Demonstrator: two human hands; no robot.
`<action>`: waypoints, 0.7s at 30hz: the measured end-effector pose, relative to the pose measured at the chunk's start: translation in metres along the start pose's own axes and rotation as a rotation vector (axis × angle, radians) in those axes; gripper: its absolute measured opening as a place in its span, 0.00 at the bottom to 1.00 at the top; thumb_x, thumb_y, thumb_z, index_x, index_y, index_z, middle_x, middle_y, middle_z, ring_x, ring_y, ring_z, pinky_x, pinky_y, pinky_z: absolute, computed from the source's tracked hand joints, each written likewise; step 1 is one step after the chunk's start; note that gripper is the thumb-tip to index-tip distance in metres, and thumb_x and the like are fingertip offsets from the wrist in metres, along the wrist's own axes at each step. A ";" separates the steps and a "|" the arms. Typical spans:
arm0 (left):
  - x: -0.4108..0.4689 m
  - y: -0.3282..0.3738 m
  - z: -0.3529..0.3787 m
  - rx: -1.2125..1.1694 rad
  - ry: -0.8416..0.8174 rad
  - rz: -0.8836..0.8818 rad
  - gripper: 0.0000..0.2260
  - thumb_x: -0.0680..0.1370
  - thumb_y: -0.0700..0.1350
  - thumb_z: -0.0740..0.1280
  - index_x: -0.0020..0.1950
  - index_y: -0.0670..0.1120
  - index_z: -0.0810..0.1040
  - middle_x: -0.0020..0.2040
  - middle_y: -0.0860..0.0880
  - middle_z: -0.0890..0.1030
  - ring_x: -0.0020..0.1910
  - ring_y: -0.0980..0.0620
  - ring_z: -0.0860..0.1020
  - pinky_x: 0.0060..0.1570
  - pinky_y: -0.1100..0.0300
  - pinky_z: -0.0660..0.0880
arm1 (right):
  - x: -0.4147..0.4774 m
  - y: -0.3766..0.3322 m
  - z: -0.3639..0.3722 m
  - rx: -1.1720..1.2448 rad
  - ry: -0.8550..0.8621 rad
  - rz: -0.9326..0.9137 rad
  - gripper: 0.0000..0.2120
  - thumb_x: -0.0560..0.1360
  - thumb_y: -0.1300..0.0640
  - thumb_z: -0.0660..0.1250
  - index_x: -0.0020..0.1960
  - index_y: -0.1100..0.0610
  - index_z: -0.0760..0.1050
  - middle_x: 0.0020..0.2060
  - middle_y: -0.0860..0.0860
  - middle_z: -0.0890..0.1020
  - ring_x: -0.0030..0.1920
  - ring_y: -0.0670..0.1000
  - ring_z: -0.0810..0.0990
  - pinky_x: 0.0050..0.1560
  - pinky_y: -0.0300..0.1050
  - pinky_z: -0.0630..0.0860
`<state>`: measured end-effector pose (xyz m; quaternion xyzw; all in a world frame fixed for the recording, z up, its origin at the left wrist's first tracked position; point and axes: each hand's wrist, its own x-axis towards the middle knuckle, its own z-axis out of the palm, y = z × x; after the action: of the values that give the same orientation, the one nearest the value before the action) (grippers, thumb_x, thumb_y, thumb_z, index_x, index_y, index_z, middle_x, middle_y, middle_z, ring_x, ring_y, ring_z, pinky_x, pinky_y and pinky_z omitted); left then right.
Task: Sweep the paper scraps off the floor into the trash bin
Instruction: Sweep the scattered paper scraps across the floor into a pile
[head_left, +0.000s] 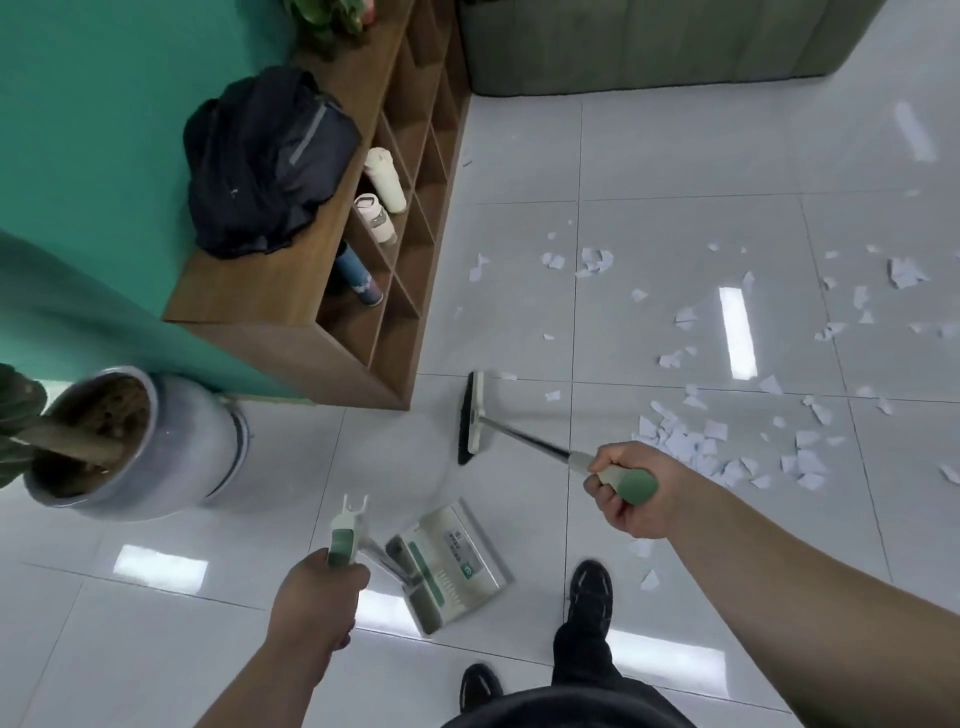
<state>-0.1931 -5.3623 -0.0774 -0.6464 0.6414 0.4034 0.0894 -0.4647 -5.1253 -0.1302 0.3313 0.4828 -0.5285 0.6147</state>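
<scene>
Sweeping barely begun: right hand (626, 491) gripping broom (474, 418), left hand (317, 597) gripping dustpan (452, 564) handle, pan empty, scraps (698, 447) strewn on floor (675, 156) at right, bin unseen.

Black from the ground up there: the right shoe (590, 592) was black and low-cut, with a faint pale sheen over the laces, and the left shoe (480, 686) matched it, only its toe end showing. The trouser leg (582, 654) above the right shoe was black too, rumpled at the ankle. A dark garment (561, 713) crossed the bottom edge. The left forearm (260, 686), right forearm (805, 587), left hand (311, 597) and right hand (631, 493) were bare.
</scene>
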 end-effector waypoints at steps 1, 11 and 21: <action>-0.001 0.009 0.006 0.005 0.003 0.007 0.05 0.71 0.34 0.62 0.37 0.42 0.69 0.29 0.45 0.65 0.27 0.49 0.60 0.26 0.61 0.60 | -0.005 -0.004 -0.011 0.041 0.005 -0.008 0.13 0.70 0.65 0.66 0.54 0.59 0.71 0.30 0.53 0.75 0.22 0.48 0.71 0.21 0.34 0.69; 0.003 0.090 0.050 0.054 -0.030 0.130 0.05 0.72 0.33 0.60 0.39 0.42 0.68 0.33 0.44 0.65 0.27 0.49 0.60 0.26 0.62 0.60 | -0.081 -0.034 -0.099 0.359 -0.004 -0.051 0.11 0.67 0.65 0.66 0.49 0.59 0.71 0.31 0.52 0.74 0.20 0.49 0.69 0.21 0.34 0.69; 0.024 0.154 0.068 0.116 -0.087 0.234 0.04 0.72 0.37 0.62 0.41 0.44 0.73 0.29 0.44 0.67 0.26 0.47 0.64 0.26 0.60 0.64 | -0.116 -0.048 -0.074 0.231 0.031 -0.176 0.15 0.59 0.63 0.68 0.44 0.54 0.70 0.33 0.50 0.70 0.24 0.47 0.66 0.26 0.32 0.62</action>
<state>-0.3632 -5.3624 -0.0761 -0.5428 0.7302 0.4010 0.1064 -0.5261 -5.0300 -0.0391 0.3644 0.4556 -0.6271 0.5162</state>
